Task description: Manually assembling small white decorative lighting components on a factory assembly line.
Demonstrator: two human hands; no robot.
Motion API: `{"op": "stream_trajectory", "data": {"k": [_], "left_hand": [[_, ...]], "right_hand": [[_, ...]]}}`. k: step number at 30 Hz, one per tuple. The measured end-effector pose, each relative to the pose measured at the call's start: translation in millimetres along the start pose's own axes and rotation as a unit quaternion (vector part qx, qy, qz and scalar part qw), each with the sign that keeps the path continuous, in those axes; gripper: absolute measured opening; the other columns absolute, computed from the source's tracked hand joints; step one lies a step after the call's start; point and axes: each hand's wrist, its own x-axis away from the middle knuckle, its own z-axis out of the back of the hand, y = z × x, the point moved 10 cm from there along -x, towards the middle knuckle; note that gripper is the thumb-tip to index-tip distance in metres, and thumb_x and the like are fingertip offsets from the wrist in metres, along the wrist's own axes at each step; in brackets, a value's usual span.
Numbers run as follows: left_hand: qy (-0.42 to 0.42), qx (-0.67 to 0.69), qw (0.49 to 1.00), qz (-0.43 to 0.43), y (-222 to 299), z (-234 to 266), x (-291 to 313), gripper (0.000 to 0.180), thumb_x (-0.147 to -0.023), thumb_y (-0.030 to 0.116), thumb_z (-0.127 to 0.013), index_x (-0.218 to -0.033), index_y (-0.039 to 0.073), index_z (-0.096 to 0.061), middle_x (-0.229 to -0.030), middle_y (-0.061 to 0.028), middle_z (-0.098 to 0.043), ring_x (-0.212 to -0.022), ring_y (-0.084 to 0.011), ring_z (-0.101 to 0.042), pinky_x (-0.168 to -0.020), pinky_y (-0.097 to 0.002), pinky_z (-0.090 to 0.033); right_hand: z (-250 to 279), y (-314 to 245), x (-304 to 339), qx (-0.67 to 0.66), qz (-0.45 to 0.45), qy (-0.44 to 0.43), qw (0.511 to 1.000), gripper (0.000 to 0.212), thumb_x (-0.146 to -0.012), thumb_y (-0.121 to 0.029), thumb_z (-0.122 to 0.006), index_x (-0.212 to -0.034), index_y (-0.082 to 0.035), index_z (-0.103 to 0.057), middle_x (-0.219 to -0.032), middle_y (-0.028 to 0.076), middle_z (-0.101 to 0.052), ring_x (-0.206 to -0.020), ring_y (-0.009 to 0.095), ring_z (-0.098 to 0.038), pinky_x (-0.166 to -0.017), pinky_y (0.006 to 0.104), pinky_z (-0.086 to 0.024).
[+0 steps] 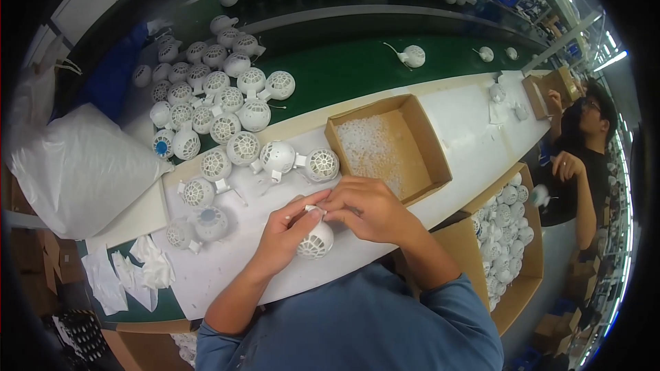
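Observation:
Close to my body, a white ball-shaped plastic housing (316, 242) with a lattice of openings hangs at the table's near edge, its short neck pointing up. My left hand (280, 235) is wrapped round the neck and side of it. At the top of the neck, the fingers of my right hand (366, 207) are pinched together. What they hold, if anything, is too small to make out. Just beyond my right hand stands an open cardboard box (430, 139) with many small clear plastic pieces (368, 143). More white lattice housings (278, 156) lie beyond my left hand.
A green conveyor belt (337, 62) runs behind the white table and carries many housings (206, 89). White plastic bags (86, 172) stand at left. A cardboard box of housings (505, 247) is at my right, with a co-worker (581, 158) beyond it.

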Motion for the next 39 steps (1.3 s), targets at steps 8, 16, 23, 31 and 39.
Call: {"op": "stream_trajectory", "data": {"k": [8,16,23,31,39], "left_hand": [[0.024,0.306,0.951,0.020,12.1,24.5,-0.4,0.064,-0.106,0.032,-0.049,-0.162,0.016,-0.022,-0.134,-0.0109,-0.058,-0.122,-0.0398,-0.060,-0.095,-0.0552,-0.057],[-0.071,0.367,0.927,-0.016,1.8,30.9,8.7,0.060,-0.106,0.043,-0.047,-0.160,0.031,-0.025,-0.135,-0.0124,-0.056,-0.121,-0.0504,-0.056,-0.074,-0.0596,-0.062],[-0.052,0.464,0.884,0.011,-16.9,40.0,-8.0,0.040,-0.107,0.047,-0.043,-0.144,0.032,-0.041,-0.124,-0.0103,-0.060,-0.096,-0.0424,-0.065,-0.059,-0.0493,-0.061],[0.014,0.315,0.948,-0.032,-13.6,46.7,-12.2,0.021,-0.109,0.044,-0.040,-0.115,0.025,-0.048,-0.106,-0.0039,-0.059,-0.089,-0.0324,-0.068,-0.057,-0.0447,-0.061],[0.067,0.253,0.963,-0.062,-12.6,49.9,-8.7,0.019,-0.108,0.041,-0.047,-0.108,0.022,-0.045,-0.101,-0.0042,-0.056,-0.090,-0.0326,-0.068,-0.060,-0.0460,-0.062]], "right_hand": [[78.3,102.8,22.9,0.310,-0.270,0.119,0.904,0.012,-0.086,-0.014,-0.075,-0.093,-0.005,-0.072,-0.091,0.014,-0.074,-0.083,0.033,-0.070,-0.074,0.0428,-0.055],[69.0,140.0,37.6,0.310,-0.341,0.094,0.882,0.012,-0.086,-0.019,-0.074,-0.092,-0.010,-0.072,-0.091,0.014,-0.074,-0.090,0.035,-0.071,-0.082,0.0461,-0.055],[77.3,132.3,41.3,0.321,-0.345,0.105,0.876,0.009,-0.085,-0.018,-0.072,-0.089,-0.009,-0.073,-0.091,0.015,-0.074,-0.091,0.035,-0.070,-0.081,0.0460,-0.055],[76.9,139.2,45.6,0.299,-0.305,0.123,0.896,0.008,-0.085,-0.011,-0.069,-0.088,-0.006,-0.075,-0.093,0.018,-0.073,-0.089,0.038,-0.070,-0.079,0.0475,-0.055],[73.8,128.5,39.2,0.291,-0.274,0.144,0.905,0.010,-0.085,-0.012,-0.068,-0.088,-0.006,-0.076,-0.094,0.019,-0.072,-0.088,0.038,-0.070,-0.078,0.0469,-0.056]]}}
